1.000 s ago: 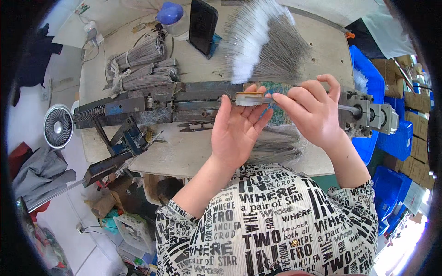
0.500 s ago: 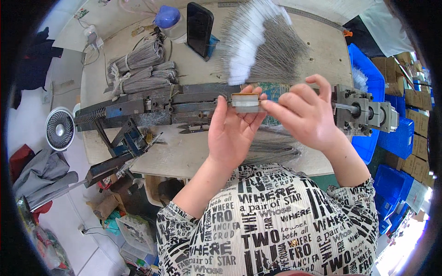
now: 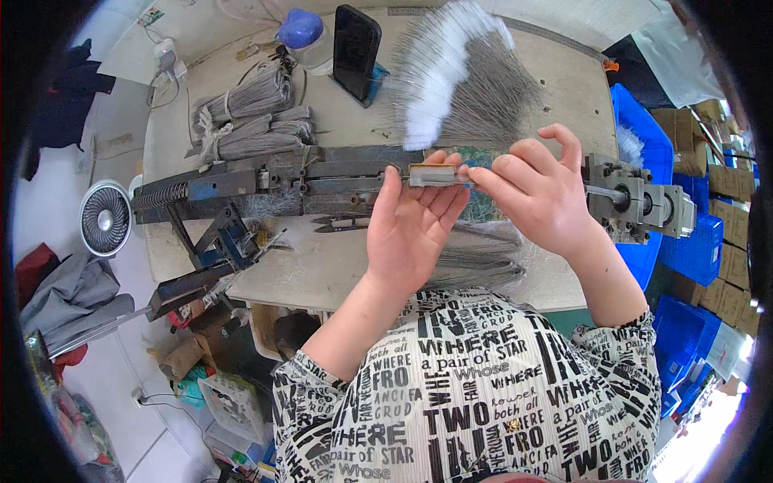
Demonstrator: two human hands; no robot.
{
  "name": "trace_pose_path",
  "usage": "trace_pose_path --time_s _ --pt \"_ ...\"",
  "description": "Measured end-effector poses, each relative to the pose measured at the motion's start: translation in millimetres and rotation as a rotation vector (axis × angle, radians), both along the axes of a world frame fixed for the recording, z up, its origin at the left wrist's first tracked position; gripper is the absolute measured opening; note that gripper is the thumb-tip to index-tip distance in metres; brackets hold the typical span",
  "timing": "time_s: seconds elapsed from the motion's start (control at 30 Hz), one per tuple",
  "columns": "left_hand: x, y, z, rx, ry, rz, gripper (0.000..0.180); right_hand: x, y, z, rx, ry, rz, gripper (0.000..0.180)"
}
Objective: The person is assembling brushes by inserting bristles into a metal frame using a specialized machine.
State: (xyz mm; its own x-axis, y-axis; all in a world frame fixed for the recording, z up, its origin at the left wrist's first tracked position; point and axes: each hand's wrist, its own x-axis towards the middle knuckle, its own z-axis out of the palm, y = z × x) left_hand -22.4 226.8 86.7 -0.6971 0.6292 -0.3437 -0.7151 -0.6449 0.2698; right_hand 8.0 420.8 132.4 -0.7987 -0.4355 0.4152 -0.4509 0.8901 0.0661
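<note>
My left hand point(image 3: 412, 229) is turned palm up over the long dark metal rig point(image 3: 338, 183). Its thumb and fingers hold a small rectangular block point(image 3: 432, 175), pale grey with an orange-brown upper edge. My right hand point(image 3: 541, 193) comes from the right, thumb and index finger pinched together at the block's right end. Whatever lies between those fingertips is too small to make out. Behind the hands, a fan of thin grey wires point(image 3: 491, 92) with a white band point(image 3: 439, 92) lies spread on the table.
Tied bundles of grey wires point(image 3: 262, 133) lie at the back left, near a phone point(image 3: 356, 44) and a blue-lidded jar point(image 3: 304, 36). More wires point(image 3: 475, 258) rest by my body. Metal clamping blocks point(image 3: 636, 197) end the rig at right, beside blue bins point(image 3: 692, 241). A fan point(image 3: 105, 221) stands left.
My right fingertips have shifted slightly right along the block's end. The block has turned a little in my left hand, and less of its grey lower part shows.
</note>
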Motion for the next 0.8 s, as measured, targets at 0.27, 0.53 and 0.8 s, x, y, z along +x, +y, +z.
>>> trace_pose_path --time_s 0.27,0.53,0.8 --pt "-1 0 6 0.021 -0.026 0.002 0.07 6 -2 -12 -0.154 -0.084 -0.093 0.013" --pt "0 1 11 -0.029 0.021 -0.037 0.066 17 -2 -8 -0.118 -0.088 -0.141 0.016" --pt "27 1 -24 -0.472 0.08 -0.22 0.05 109 5 -55 -0.618 -0.576 -0.298 0.029"
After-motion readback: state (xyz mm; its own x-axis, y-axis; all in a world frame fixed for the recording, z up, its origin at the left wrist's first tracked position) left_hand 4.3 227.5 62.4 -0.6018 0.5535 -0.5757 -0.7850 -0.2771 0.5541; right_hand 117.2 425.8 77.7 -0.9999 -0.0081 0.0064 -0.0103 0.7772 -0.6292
